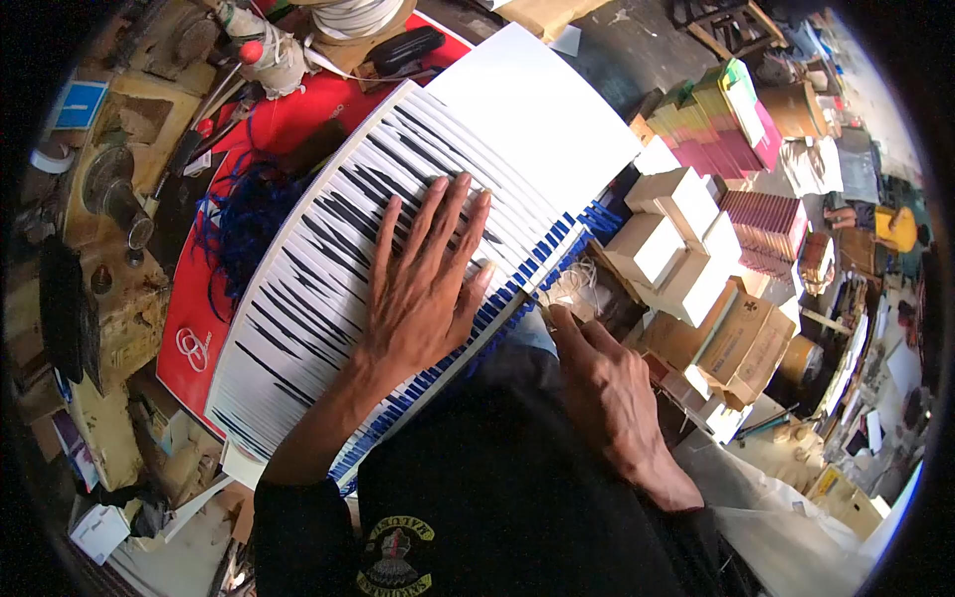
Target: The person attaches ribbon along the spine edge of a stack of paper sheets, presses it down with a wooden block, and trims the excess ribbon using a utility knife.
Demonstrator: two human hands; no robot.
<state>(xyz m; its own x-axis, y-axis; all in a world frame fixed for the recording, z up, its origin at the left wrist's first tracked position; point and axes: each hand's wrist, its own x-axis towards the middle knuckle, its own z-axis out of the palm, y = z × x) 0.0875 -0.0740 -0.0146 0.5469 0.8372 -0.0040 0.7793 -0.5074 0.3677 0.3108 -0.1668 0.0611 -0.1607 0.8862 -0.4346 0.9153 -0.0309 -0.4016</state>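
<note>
My left hand (423, 274) lies flat, fingers spread, on a fanned row of white paper booklets (298, 318) with dark gaps between them. Short blue strips (418, 383) stick out along the row's near edge, close to my body. At that edge my right hand (612, 388) is closed, thumb and fingers together. From its fingertips a thin, dark, blade-like tool (530, 297) reaches in among the blue strips; most of it is hidden. Plain white sheets (532, 109) continue the row at the far right end.
Under the booklets is a red board (189, 318), with tangled blue threads (254, 224) on it. A machine (119, 189) stands left, a ribbon spool (353, 20) at the top. To the right are white boxes (676, 239), a cardboard carton (746, 343) and stacked pink-green booklets (721, 119).
</note>
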